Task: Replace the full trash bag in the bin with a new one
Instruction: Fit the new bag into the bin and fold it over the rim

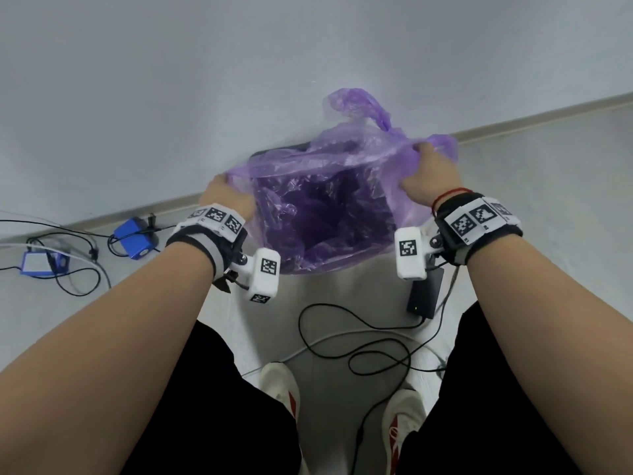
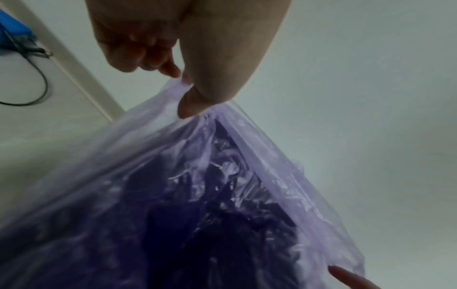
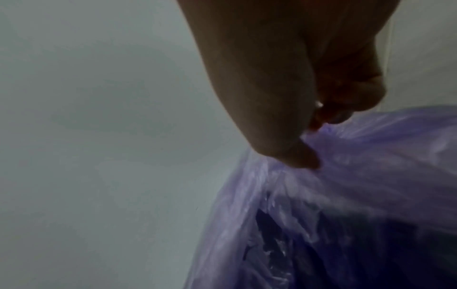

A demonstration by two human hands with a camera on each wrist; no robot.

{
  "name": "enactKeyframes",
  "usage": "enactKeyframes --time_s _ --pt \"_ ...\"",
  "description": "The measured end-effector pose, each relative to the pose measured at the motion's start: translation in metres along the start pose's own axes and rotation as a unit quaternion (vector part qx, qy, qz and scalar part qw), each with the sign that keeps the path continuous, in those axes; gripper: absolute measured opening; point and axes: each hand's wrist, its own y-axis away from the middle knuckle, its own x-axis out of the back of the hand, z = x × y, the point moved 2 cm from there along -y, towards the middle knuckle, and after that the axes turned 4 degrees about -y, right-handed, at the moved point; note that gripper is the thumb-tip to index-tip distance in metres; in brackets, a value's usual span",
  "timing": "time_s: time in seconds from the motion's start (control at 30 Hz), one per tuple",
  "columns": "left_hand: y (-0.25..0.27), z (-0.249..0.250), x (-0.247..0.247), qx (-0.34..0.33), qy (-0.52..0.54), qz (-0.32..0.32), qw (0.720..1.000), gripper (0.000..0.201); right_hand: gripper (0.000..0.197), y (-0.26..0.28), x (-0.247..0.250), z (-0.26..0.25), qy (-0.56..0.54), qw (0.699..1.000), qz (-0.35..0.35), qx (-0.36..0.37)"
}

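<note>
A thin purple trash bag (image 1: 322, 207) hangs open inside a dark bin (image 1: 284, 149) that stands against the wall; only a strip of the bin's far rim shows. My left hand (image 1: 227, 197) pinches the bag's left edge, thumb against curled fingers, plain in the left wrist view as my left hand (image 2: 184, 86) on the bag (image 2: 222, 195). My right hand (image 1: 428, 173) grips the bag's bunched right edge, and in the right wrist view my right hand (image 3: 311, 142) has the bag (image 3: 358, 185) gathered under its thumb. One bag handle (image 1: 359, 104) sticks up behind.
A blue box (image 1: 135, 238) and another blue device (image 1: 41, 262) lie on the floor at the left with tangled cables. A black power adapter (image 1: 424, 296) and looping black cable (image 1: 359, 337) lie before the bin. My white shoes (image 1: 281, 392) stand just below.
</note>
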Motion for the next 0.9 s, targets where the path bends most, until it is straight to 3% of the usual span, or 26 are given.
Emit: enactKeyframes --time_s 0.07,0.17,0.23,0.33,0.43,0.5,0.57,0.63,0.73,0.8,0.87,0.9 --pt "-0.002 0.011 -0.001 -0.026 0.049 0.006 0.998 0.075 0.063 -0.003 0.001 -0.012 -0.048 0.998 0.012 0.031" --pt "-0.010 0.027 -0.015 -0.080 0.088 -0.016 0.993 0.100 0.062 -0.006 -0.010 -0.033 -0.083 0.993 -0.035 0.080" --pt "-0.014 0.036 -0.021 -0.109 0.066 -0.024 0.992 0.112 0.066 -0.009 -0.018 -0.042 -0.082 0.989 -0.072 0.103" --pt "-0.020 0.042 -0.026 -0.137 -0.026 0.010 0.990 0.104 0.066 -0.012 -0.021 -0.047 -0.105 0.984 -0.108 0.099" --pt "-0.020 0.042 -0.023 -0.148 -0.060 0.066 0.985 0.091 0.061 -0.015 -0.025 -0.044 -0.179 0.972 -0.143 0.046" --pt "-0.023 0.036 -0.024 -0.140 -0.045 0.055 0.988 0.079 0.062 -0.016 -0.029 -0.042 -0.240 0.955 -0.173 -0.019" --pt "-0.028 0.030 -0.023 -0.129 -0.024 0.014 0.991 0.062 0.083 -0.027 -0.042 -0.027 -0.287 0.936 -0.186 -0.088" --pt "-0.033 0.025 -0.020 -0.074 0.005 -0.040 0.996 0.048 0.109 -0.053 -0.064 0.005 -0.302 0.925 -0.195 -0.120" --pt "-0.034 0.013 -0.021 0.019 0.071 -0.120 0.990 0.064 0.122 -0.046 -0.068 0.013 -0.283 0.921 -0.207 -0.169" --pt "-0.039 0.010 -0.021 0.009 0.069 -0.093 0.993 0.061 0.106 -0.030 -0.049 -0.007 -0.224 0.945 -0.201 -0.127" --pt "-0.045 0.011 -0.017 -0.037 0.066 -0.024 0.997 0.050 0.077 -0.028 -0.034 -0.025 -0.180 0.969 -0.166 -0.024" --pt "-0.046 0.015 -0.014 -0.061 0.079 0.000 0.995 0.055 0.070 -0.030 -0.027 -0.031 -0.170 0.975 -0.140 0.031"
